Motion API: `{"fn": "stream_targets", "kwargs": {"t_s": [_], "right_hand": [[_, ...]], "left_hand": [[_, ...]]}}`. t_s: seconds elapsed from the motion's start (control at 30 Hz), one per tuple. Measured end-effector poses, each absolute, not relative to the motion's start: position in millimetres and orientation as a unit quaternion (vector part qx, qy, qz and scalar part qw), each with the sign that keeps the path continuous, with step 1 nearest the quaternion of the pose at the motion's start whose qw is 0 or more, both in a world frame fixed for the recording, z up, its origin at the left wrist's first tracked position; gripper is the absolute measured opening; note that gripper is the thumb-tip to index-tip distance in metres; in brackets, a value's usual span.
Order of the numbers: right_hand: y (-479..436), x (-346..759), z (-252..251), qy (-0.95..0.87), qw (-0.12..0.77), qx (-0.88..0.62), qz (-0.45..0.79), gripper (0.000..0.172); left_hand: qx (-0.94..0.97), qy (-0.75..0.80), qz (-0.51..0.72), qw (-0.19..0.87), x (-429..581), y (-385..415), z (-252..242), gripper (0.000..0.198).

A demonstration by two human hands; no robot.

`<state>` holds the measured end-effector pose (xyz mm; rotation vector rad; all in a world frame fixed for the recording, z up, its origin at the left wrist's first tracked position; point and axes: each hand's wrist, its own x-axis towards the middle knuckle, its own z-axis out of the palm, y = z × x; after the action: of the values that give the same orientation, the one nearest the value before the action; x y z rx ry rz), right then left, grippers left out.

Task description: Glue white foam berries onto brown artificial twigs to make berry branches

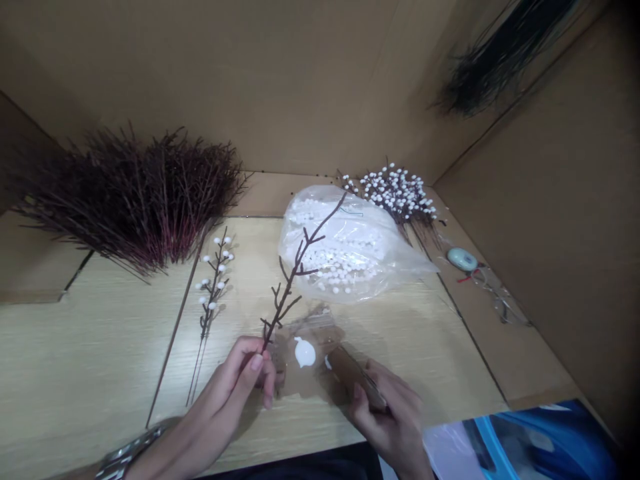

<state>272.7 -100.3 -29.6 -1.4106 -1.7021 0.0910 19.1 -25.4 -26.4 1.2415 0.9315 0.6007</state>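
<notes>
Between the thumb and fingers of my left hand (247,373) is the lower end of a bare brown artificial twig (289,283), tilted up to the right. My right hand (393,413) grips a piece of cardboard (353,373) with a dab of white at its far left edge. Below the twig, a flat brown sheet (295,383) lies on the table and bears a white glue-like blob (305,352). Behind it rests a clear plastic bag (370,230) of small white balls. To the left lies a twig with white berries (217,280).
A large heap of dark brown twigs (165,193) stands at the back left. White-berried twigs (395,190) lie at the back right. Along the right side are a pale blue oval object (463,259) and eyeglasses (500,293). Cardboard walls (310,87) enclose the table.
</notes>
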Motion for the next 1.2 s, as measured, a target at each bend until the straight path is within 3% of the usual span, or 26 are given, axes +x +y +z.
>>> {"fn": "stream_targets", "kwargs": {"t_s": [0.2,0.57,0.87,1.2], "right_hand": [[-103.6,275.6,-31.0,-0.631,0.485,-0.604,-0.050,0.012],[-97.2,273.4,-29.0,-0.674,0.441,-0.592,0.045,0.021],[-102.1,274.6,-27.2,-0.645,0.474,-0.599,-0.018,0.016],[-100.9,273.6,-31.7,-0.685,0.441,-0.578,0.041,0.020]], "left_hand": [[0.555,0.410,0.241,0.682,18.5,-26.2,-27.6,0.026],[0.554,0.408,0.248,0.682,20.6,-24.9,-26.0,0.027],[0.559,0.402,0.244,0.683,18.6,-26.4,-28.8,0.027],[0.551,0.410,0.245,0.684,24.0,-23.4,-21.0,0.029]]}}
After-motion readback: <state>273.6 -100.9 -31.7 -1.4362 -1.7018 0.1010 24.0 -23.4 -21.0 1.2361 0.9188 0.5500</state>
